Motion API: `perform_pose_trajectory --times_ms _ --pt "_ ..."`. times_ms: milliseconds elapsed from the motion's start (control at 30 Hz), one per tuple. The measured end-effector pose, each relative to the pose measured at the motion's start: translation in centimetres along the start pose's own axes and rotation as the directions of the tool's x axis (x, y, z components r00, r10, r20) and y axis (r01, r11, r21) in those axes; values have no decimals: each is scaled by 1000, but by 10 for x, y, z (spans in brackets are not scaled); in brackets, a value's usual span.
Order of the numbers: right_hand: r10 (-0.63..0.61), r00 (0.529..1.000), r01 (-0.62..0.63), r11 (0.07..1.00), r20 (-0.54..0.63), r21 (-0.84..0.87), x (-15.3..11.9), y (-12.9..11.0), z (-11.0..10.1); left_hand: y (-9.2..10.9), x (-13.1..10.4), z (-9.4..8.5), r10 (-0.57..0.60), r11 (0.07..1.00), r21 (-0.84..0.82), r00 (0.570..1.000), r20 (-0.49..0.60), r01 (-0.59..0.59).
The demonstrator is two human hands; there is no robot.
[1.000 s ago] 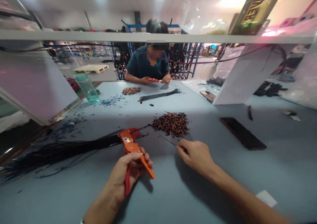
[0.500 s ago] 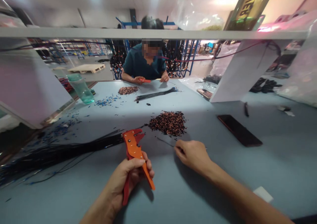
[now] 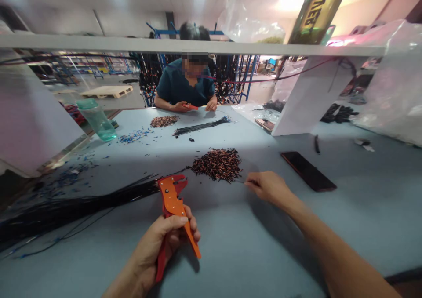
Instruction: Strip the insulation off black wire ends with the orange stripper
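Observation:
My left hand (image 3: 174, 232) is closed around the handles of an orange and red wire stripper (image 3: 173, 197), its red jaws pointing up and to the right. Fingers pinched, my right hand (image 3: 267, 186) grips a thin dark wire (image 3: 239, 182) whose end sticks out to the left. Just beyond the two hands lies a heap of short black and copper-coloured offcuts (image 3: 217, 164). A long bundle of black wires (image 3: 82, 208) stretches from the left edge to behind the stripper's head.
Across the table a co-worker (image 3: 186, 85) holds a red tool (image 3: 190, 107). A black phone (image 3: 308, 170) lies to the right. Blue scraps (image 3: 66, 177) and a green bottle (image 3: 100, 122) are at left. A white shelf (image 3: 198, 47) spans above, with an upright panel (image 3: 300, 98) beneath it.
My right hand has moved up and to the right, away from the stripper, with the wire in its fingers. My left hand still holds the stripper. The whole view has shifted slightly.

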State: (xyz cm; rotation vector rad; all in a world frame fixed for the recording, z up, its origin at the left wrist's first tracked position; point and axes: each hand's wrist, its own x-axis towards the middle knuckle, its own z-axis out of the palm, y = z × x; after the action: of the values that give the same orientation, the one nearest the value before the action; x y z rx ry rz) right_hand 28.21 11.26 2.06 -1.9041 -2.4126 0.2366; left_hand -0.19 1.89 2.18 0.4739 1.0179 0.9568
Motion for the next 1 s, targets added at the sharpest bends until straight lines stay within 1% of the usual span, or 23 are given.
perform_pose_trajectory --times_ms 67,200,267,367,500,567,600,667,733,800,867,1000 --pt "34 999 -34 999 -22 -2 0 0 0 1 -1 0 -1 1000 9 1000 1 1" --pt "-36 999 36 999 18 16 -4 -9 -2 0 2 -3 2 1000 8 1000 20 -3" --pt "-26 999 25 1000 33 6 -5 -9 -3 -1 3 -6 2 1000 7 1000 28 -2" --pt "31 999 -31 999 23 -11 -4 -3 -6 -2 3 -7 -8 1000 9 1000 21 8" --pt "0 1000 -1 1000 29 19 -2 9 -11 -1 1 -4 -12 1000 -1 1000 12 12" --pt "4 1000 -5 999 24 32 -1 15 -12 0 0 -2 -3 1000 -7 1000 2 3" --pt "28 1000 -29 999 11 34 0 19 -12 0 0 -1 1 1000 -9 1000 -6 -1" --pt "121 992 -120 993 -36 22 3 26 -13 0 0 0 5 1000 -14 1000 -13 -5" --pt "235 968 -237 971 -92 -8 5 32 -12 0 1 1 1 1000 -14 1000 -8 -1" --pt "314 942 -321 946 -122 -44 6 34 -10 0 1 0 5 1000 -13 1000 2 -5" --pt "331 937 -339 938 -112 -71 7 31 -6 0 2 -2 4 1000 -18 1000 5 -3" --pt "273 961 -276 958 -49 -76 7 19 0 -1 4 -5 -21 999 -47 1000 -7 21"
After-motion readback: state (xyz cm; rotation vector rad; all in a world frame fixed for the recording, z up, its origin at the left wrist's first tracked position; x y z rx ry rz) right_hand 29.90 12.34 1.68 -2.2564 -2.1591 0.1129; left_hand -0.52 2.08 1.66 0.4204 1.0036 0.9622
